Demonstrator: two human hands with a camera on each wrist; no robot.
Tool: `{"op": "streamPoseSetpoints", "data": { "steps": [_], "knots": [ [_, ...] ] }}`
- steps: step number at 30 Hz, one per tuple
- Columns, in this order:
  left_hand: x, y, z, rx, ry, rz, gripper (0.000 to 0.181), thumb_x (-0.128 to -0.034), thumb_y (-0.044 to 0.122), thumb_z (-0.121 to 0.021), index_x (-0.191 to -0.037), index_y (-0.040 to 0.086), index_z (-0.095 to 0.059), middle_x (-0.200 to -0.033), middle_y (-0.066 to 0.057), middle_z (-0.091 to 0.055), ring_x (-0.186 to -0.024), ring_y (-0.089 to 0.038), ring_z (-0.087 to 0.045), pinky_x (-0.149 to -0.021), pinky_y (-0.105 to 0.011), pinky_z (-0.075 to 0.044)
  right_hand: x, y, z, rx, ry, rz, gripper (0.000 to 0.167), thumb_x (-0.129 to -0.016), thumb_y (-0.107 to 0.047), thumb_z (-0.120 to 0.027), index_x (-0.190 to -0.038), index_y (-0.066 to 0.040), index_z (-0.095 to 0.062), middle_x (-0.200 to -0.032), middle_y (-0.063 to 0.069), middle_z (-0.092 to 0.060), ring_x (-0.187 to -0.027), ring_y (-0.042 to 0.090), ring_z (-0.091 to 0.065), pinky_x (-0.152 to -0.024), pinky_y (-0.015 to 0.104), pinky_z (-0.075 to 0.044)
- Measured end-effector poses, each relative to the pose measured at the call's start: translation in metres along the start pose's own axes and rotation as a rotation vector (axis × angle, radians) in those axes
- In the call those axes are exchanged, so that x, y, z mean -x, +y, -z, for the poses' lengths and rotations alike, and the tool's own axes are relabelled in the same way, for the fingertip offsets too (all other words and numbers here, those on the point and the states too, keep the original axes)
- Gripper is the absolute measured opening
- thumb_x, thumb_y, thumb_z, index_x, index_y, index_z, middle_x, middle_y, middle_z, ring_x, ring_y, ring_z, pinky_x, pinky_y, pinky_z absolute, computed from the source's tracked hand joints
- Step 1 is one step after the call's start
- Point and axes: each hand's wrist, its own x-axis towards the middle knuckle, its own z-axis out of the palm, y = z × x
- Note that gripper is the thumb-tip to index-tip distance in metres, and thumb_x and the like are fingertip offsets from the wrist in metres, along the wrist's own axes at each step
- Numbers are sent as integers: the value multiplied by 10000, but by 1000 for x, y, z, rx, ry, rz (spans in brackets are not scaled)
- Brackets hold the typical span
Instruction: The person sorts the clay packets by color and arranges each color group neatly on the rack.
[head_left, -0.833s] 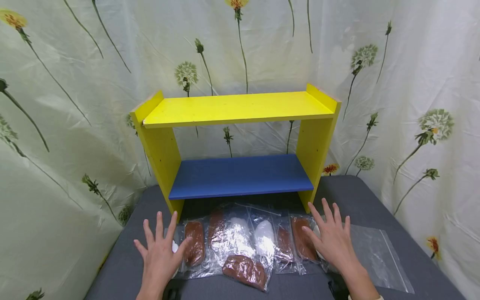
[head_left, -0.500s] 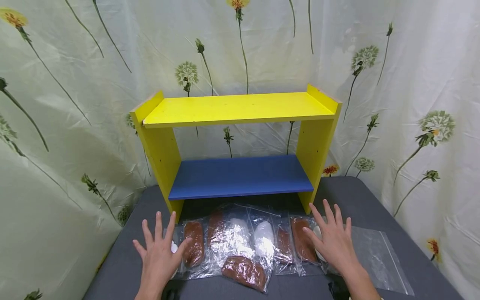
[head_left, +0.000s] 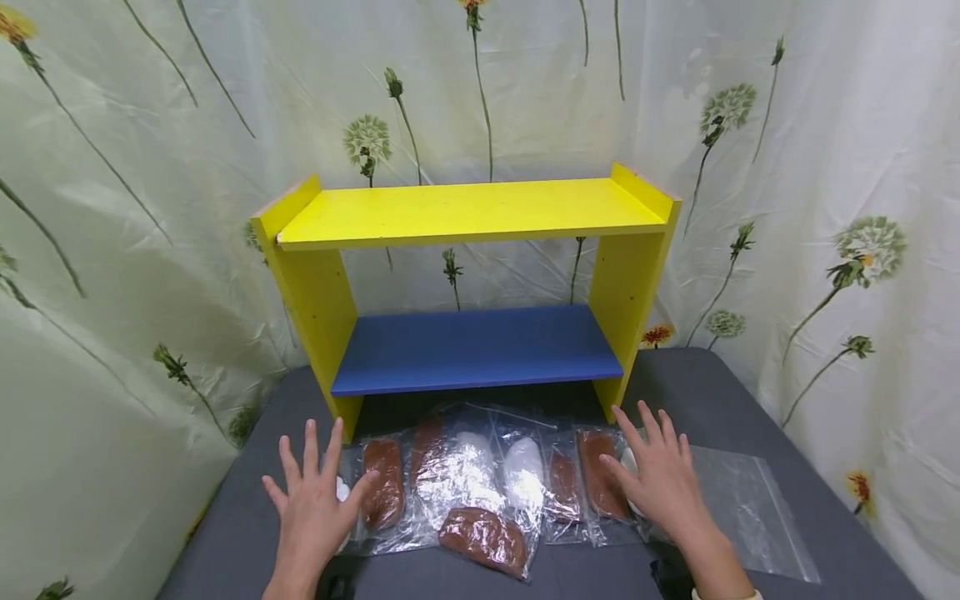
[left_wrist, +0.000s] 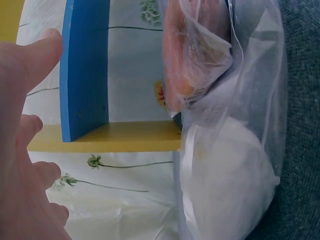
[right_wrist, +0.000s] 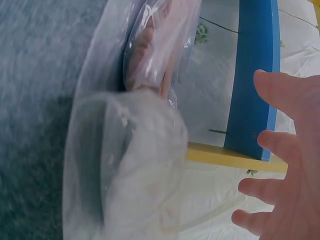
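A person's left hand (head_left: 311, 517) and right hand (head_left: 663, 483) hover apart, spread and empty, near bagged pieces (head_left: 483, 537) on the desk (head_left: 600, 575) before a shelf (head_left: 472, 212); I'd judge handling unstarted, any pickup needing a downward reach.

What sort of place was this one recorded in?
Likely a makeshift indoor recording corner: a dandelion-print curtain hangs behind and beside a grey cloth-covered surface, where a yellow-and-blue shelf unit stands with clear bags laid in front.
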Motion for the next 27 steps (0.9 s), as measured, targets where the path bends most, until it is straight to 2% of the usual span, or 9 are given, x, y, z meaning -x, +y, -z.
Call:
{"op": "streamPoseSetpoints", "data": {
  "steps": [5,9,12,16,20,23,27],
  "knots": [
    [1,0,0,62,11,10,1035,-872,545,-725,-1641,252,-97,-1680,-141,47,-1476,-473,175,-955,-882,16,1,-5,-1,-49,-6,-1,758,-916,-408,-731,-1559,-188,-396,-1553,273,-321,-1380,544,-282,-996,786,-288],
    [0,1,1,112,35,17,1022,-879,487,-744,-1640,243,-107,-1683,-131,27,-1485,-481,125,-960,-882,-19,2,-10,1,-141,-47,-24,723,-928,-335,-736,-1553,-179,-408,-1523,261,-369,-1357,506,-345,-969,752,-365],
    [-1,4,3,151,54,16,1006,-887,456,-748,-1640,226,-122,-1682,-138,1,-1488,-491,85,-971,-875,-37,4,-13,4,-201,-47,-38,688,-926,-291,-743,-1531,-156,-446,-1464,237,-453,-1299,469,-434,-946,718,-413],
    [-3,6,11,237,80,9,981,-901,427,-746,-1639,221,-132,-1676,-162,-39,-1487,-503,44,-986,-865,-26,7,-16,7,-247,-37,-54,652,-915,-234,-757,-1498,-114,-489,-1358,196,-556,-1197,426,-542,-916,665,-464],
    [-9,7,23,353,121,-10,948,-911,351,-755,-1636,230,-158,-1674,-156,-77,-1497,-478,24,-1030,-832,-18,8,-18,9,-256,-83,-91,647,-916,-240,-752,-1493,-105,-492,-1301,181,-592,-1045,347,-617,-803,554,-539],
    [-17,6,30,435,129,-13,913,-931,330,-737,-1634,274,-157,-1680,-109,-87,-1515,-420,21,-1065,-800,-53,10,-19,8,-242,-101,-114,641,-899,-237,-764,-1472,-91,-516,-1234,176,-617,-912,272,-619,-692,441,-524],
    [-29,3,35,526,122,22,864,-959,329,-703,-1618,383,-149,-1679,-27,-133,-1528,-348,-49,-1077,-778,-138,15,-21,2,-216,-90,-120,622,-863,-208,-794,-1423,-62,-566,-1023,124,-630,-766,185,-557,-615,357,-450]
  ]
}}
